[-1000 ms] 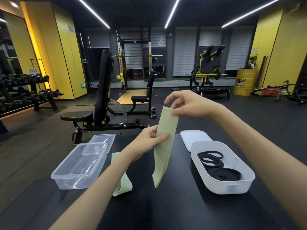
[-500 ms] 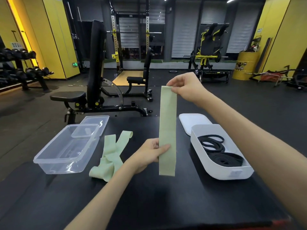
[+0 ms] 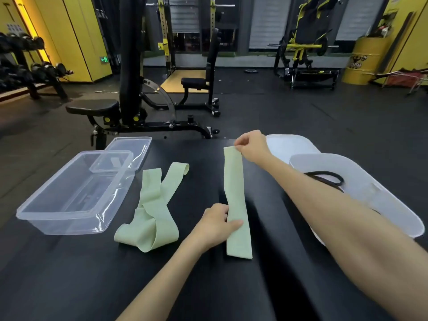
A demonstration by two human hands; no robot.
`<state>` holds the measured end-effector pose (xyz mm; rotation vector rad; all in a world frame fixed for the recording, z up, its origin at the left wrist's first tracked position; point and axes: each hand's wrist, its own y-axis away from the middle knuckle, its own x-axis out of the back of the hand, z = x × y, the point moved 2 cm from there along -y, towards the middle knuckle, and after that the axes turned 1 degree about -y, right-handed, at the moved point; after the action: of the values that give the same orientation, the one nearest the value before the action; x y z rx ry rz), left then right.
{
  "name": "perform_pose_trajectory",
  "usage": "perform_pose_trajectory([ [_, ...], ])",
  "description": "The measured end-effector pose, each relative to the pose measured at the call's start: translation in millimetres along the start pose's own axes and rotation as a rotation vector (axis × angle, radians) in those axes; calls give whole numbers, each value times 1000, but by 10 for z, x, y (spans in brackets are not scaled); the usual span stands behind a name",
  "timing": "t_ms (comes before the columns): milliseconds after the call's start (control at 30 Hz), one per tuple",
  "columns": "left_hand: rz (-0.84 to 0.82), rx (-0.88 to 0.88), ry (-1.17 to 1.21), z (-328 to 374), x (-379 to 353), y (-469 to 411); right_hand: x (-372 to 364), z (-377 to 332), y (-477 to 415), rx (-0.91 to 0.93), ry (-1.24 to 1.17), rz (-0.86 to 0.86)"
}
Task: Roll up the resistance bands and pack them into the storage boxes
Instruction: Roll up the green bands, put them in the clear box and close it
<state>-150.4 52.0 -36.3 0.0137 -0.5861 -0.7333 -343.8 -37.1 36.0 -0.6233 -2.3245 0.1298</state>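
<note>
The right hand (image 3: pixel 251 145) is pinching the far end of a pale green band (image 3: pixel 235 181), and the left hand (image 3: pixel 216 222) is gripping its near part. The band is running from 6 to 12 o'clock over the black table (image 3: pixel 208 286). A second green band (image 3: pixel 152 216) is lying at its 9 o'clock, a clear box (image 3: pixel 58 218) at 10 o'clock and a white box (image 3: pixel 370 181) at 3 o'clock.

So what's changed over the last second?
The green resistance band came down from mid-air to the black table, stretched lengthwise; right hand pinches its far end, left hand grips nearer. Second green band, clear box and white box stayed put.
</note>
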Motion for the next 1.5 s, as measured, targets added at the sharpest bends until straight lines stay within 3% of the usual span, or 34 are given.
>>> perform_pose_trajectory([
  [267,-26,83,-506,72,55,13,-421,371,7,-34,45,-64],
  [433,48,56,-753,36,93,77,-459,500,119,-13,159,-166],
  [567,171,-38,-705,-91,103,168,-327,393,488,92,156,-141],
  [700,326,-255,-385,-256,88,342,-141,289,1208,181,44,-89],
  [900,170,-495,-231,-393,-43,595,39,283,2309,317,28,-235],
  [1167,247,-455,-304,-338,-138,683,2,368,2649,388,95,-147],
  [1500,300,-406,-319,-319,-240,855,-28,305,2733,411,222,-205],
])
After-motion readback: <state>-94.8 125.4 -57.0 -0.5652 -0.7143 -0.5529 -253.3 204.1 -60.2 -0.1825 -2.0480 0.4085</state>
